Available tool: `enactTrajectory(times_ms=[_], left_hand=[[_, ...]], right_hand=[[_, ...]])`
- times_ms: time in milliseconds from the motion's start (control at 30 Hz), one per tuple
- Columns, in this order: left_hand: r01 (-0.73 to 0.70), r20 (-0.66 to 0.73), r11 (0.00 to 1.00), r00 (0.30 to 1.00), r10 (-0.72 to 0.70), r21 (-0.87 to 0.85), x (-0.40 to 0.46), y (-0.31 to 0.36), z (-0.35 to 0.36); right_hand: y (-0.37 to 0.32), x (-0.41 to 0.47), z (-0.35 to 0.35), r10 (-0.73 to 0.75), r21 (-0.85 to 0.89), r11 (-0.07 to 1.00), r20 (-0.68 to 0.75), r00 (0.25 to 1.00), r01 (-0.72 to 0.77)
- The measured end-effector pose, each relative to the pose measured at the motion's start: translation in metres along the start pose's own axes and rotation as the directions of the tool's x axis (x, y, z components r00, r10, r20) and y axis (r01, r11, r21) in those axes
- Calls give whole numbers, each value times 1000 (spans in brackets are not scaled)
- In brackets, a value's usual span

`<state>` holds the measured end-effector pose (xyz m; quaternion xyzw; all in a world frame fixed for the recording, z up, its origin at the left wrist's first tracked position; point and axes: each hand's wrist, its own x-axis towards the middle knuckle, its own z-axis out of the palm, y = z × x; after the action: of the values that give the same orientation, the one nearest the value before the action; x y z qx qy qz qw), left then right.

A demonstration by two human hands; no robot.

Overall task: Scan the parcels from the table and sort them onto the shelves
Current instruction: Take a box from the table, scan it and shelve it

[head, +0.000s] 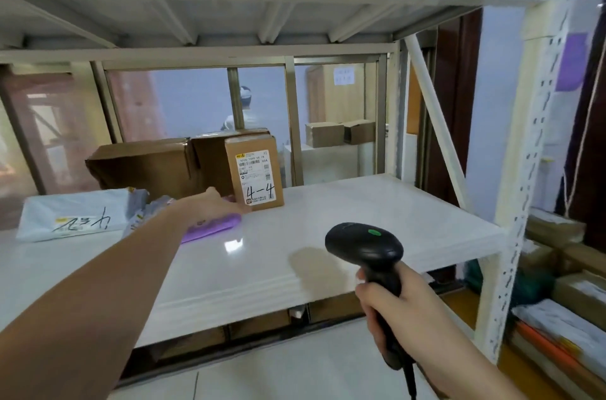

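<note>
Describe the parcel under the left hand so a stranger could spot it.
On the white shelf, left of the upright brown cardboard box marked 4-4, lies a flat purple plastic mailer bag under the left hand. It is the only purple parcel; its neighbours are brown or white.

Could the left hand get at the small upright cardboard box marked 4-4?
Probably yes: the left hand rests on the purple plastic mailer right beside the box, with nothing between.

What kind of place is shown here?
Probably a parcel sorting or pickup room: white metal shelving holds labelled cardboard parcels, and the right hand holds a barcode scanner.
</note>
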<state>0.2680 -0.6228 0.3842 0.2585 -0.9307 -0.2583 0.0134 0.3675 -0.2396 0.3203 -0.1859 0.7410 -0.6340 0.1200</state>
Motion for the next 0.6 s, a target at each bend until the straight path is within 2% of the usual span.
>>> enactTrajectory(times_ms=[67, 167, 233, 333, 400, 500, 600], left_hand=[[-61, -27, 997, 998, 63, 48, -24, -5, 9], [-177, 24, 978, 983, 180, -109, -48, -21, 18], [-151, 54, 979, 986, 160, -137, -65, -27, 22], [-193, 18, 981, 981, 192, 32, -105, -15, 30], [-259, 2, 962, 966, 259, 83, -133, 5, 39], [-407, -1, 911, 913, 408, 70, -177, 45, 65], [-581, 57, 813, 814, 578, 45, -213, 92, 103]], right_hand=[[-2, -23, 11, -4, -15, 1000, -28, 1000, 3], [-6, -61, 25, -17, -35, 999, -80, 997, 14], [-7, -87, 33, -13, -50, 999, -116, 993, 7], [-8, -121, 37, -20, -86, 996, -148, 989, 7], [-8, -141, 35, -19, -109, 994, -182, 983, -1], [-4, -170, 23, -28, -130, 991, -239, 971, -4], [2, -198, -2, -1, -143, 989, -289, 957, -42]])
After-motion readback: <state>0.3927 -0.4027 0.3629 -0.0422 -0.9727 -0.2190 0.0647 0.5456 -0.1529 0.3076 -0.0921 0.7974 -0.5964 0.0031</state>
